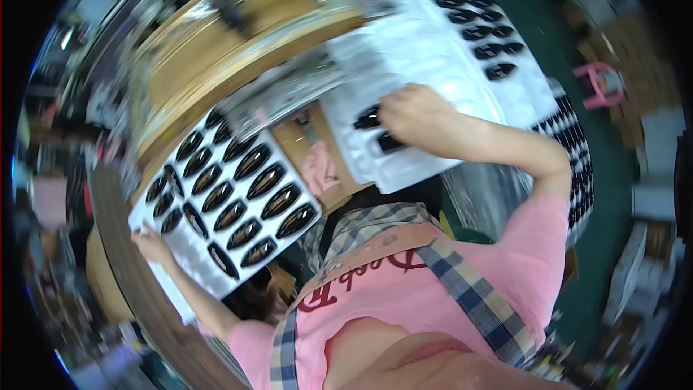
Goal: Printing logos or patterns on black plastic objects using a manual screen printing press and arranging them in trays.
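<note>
Right hand [419, 117]: fingers curled, blurred, against a glossy black elongated piece [367, 118] on a white moulded plastic tray [361, 157]; cannot tell whether they pinch it. Left hand [151, 247]: fingers bent at the rim of a second white plastic tray [193, 253] bearing glossy black pointed ovals [265, 180]; grip unclear. Risks, judged: slick surface, loose hold, so the piece slips; uneven support tips the left tray, ovals slide. Long axes: piece, lower left to upper right; most ovals likewise, a few crosswise.
</note>
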`<state>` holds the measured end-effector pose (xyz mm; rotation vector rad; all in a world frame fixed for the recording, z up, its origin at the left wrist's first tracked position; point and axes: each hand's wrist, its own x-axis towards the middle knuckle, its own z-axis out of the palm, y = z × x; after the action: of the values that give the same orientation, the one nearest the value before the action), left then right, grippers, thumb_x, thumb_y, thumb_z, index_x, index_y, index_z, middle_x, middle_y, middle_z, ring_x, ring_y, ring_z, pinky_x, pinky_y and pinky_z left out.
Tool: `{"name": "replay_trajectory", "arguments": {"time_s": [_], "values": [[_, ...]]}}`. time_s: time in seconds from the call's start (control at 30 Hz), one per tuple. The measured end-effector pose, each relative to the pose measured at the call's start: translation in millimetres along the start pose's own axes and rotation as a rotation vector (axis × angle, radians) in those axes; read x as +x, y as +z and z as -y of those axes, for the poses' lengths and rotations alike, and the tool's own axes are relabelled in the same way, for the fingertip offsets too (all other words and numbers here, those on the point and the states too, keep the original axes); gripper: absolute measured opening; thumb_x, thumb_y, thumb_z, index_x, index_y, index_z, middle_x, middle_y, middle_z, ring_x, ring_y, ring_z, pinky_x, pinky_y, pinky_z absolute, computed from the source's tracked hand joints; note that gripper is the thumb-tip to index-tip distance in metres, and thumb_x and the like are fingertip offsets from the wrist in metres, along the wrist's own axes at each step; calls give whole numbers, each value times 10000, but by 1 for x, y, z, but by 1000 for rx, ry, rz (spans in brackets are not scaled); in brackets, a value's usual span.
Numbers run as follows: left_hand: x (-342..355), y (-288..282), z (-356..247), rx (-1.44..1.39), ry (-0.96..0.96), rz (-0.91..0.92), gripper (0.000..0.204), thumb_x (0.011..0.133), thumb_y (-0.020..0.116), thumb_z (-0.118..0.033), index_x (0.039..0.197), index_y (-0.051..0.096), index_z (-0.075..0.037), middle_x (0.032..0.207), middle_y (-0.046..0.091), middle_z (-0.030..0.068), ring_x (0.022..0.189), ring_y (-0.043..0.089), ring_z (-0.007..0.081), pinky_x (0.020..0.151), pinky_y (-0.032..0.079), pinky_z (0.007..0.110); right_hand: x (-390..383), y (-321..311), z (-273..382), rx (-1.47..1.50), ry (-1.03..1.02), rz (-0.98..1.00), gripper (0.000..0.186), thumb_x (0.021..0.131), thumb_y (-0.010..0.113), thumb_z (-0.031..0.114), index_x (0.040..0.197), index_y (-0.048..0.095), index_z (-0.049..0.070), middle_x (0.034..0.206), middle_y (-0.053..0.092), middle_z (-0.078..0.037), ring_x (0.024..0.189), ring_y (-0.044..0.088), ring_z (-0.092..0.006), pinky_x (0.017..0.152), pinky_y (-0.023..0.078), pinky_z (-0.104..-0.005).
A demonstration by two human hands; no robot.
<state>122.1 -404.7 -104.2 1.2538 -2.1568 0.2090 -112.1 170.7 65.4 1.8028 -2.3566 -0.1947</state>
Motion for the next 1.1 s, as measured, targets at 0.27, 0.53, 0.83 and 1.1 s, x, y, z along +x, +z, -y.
{"name": "replay_trajectory", "arguments": {"time_s": [0.27, 0.53, 0.83, 1.1], "values": [[-51, -120, -192, -783, 524, -106, 111, 828, 570, -62, 754, 563, 19, 631, 554, 76, 518, 510, 169, 515, 424, 258, -4, -17, 50, -10, -180, 3, 126, 523, 587, 169, 526, 558, 47, 570, 497, -44, 583, 484, -181, 500, 326, -280], [-118, -241, -327, -1305, 1388, 390, 213, 715, 626, -97, 885, 604, 29, 828, 597, 136, 782, 584, 293, 670, 471, 346, 3, -3, 86, -42, -342, 74, 199, 615, 551, 201, 695, 622, 33, 760, 589, -145, 649, 563, -276, 510, 420, -341], [-158, -279, -405, -1536, 1735, 619, 334, 701, 628, -108, 986, 556, 50, 995, 558, 152, 937, 546, 294, 777, 458, 374, -9, 15, 70, 353, -230, -71, 165, 634, 538, 179, 690, 606, 40, 745, 576, -132, 638, 548, -253, 515, 419, -328], [-178, -290, -429, -1648, 1677, 645, 286, 693, 625, -92, 933, 559, 49, 987, 559, 139, 926, 542, 271, 795, 447, 353, -19, 21, 64, 454, -203, -101, 136, 651, 527, 160, 686, 592, 45, 731, 565, -121, 628, 535, -234, 519, 418, -316]]}}
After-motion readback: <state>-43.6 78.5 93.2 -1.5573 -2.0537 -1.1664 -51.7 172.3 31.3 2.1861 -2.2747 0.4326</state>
